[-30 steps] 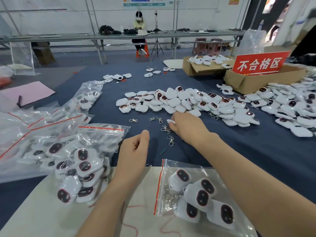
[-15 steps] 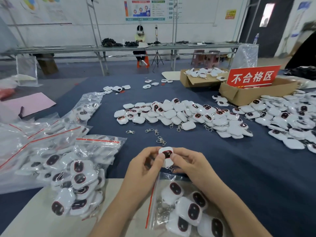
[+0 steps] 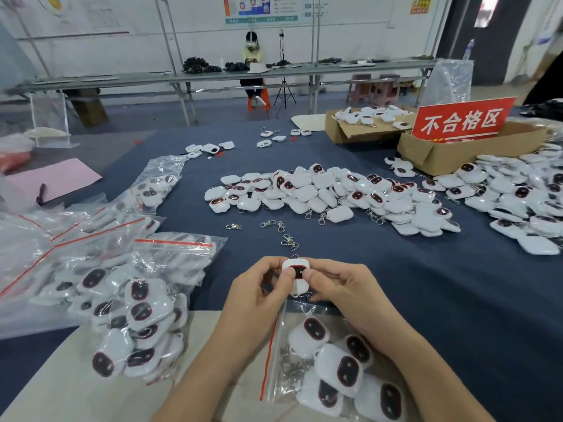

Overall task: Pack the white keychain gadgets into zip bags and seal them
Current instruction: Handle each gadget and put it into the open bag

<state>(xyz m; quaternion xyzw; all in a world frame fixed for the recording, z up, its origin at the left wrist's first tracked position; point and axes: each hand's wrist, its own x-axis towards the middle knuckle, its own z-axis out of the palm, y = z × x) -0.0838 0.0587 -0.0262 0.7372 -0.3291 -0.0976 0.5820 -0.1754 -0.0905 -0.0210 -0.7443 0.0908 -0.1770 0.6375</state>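
Two hands meet mid-view. The left hand [image 3: 259, 300] and right hand [image 3: 344, 287] both pinch one white keychain gadget [image 3: 296, 274], thumbs on its dark face and the other fingers curled behind. At 6 o'clock, just under the wrists, a zip bag [image 3: 281, 319] with a red strip holds several gadgets; I cannot tell if it is sealed. Filled bags [image 3: 173, 254] are heaped at 8 o'clock. Loose metal clasps [image 3: 289, 241] lie on the blue tablecloth [image 3: 426, 284] at 12 o'clock, near the hands. Farther at 12, a loose gadget pile [image 3: 329, 196]. At 2 o'clock, a cardboard box [image 3: 441, 153] with a red sign [image 3: 463, 121].
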